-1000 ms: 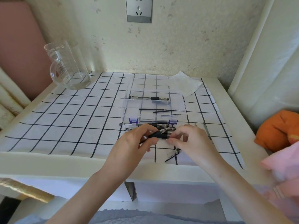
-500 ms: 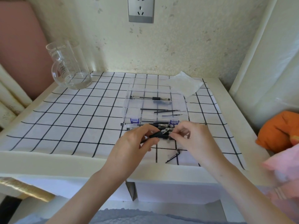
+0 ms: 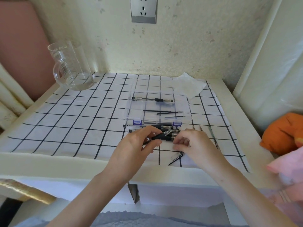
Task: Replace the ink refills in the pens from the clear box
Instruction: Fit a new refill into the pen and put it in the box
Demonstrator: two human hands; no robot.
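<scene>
My left hand (image 3: 139,143) grips a black pen (image 3: 161,136) by its rubber grip section, held just above the checked cloth. My right hand (image 3: 191,143) is curled beside the pen's right end, fingertips close to it; what it pinches is hidden. A clear box (image 3: 131,110) with purple latches lies open behind my hands, holding one whole pen (image 3: 152,99) and several thin black refills (image 3: 162,111). More pens (image 3: 164,127) lie in front of the box. A clear pen cap (image 3: 176,157) rests near the table's front edge.
A glass measuring jug (image 3: 70,66) stands at the back left. A white tissue (image 3: 188,86) lies behind the box. Thin used refills (image 3: 213,136) lie on the cloth to the right. An orange cushion (image 3: 283,133) and pink fabric (image 3: 288,167) sit beyond the table's right edge.
My right hand has drawn slightly back from the pen's tip end and lowered. My left hand keeps the pen in about the same place.
</scene>
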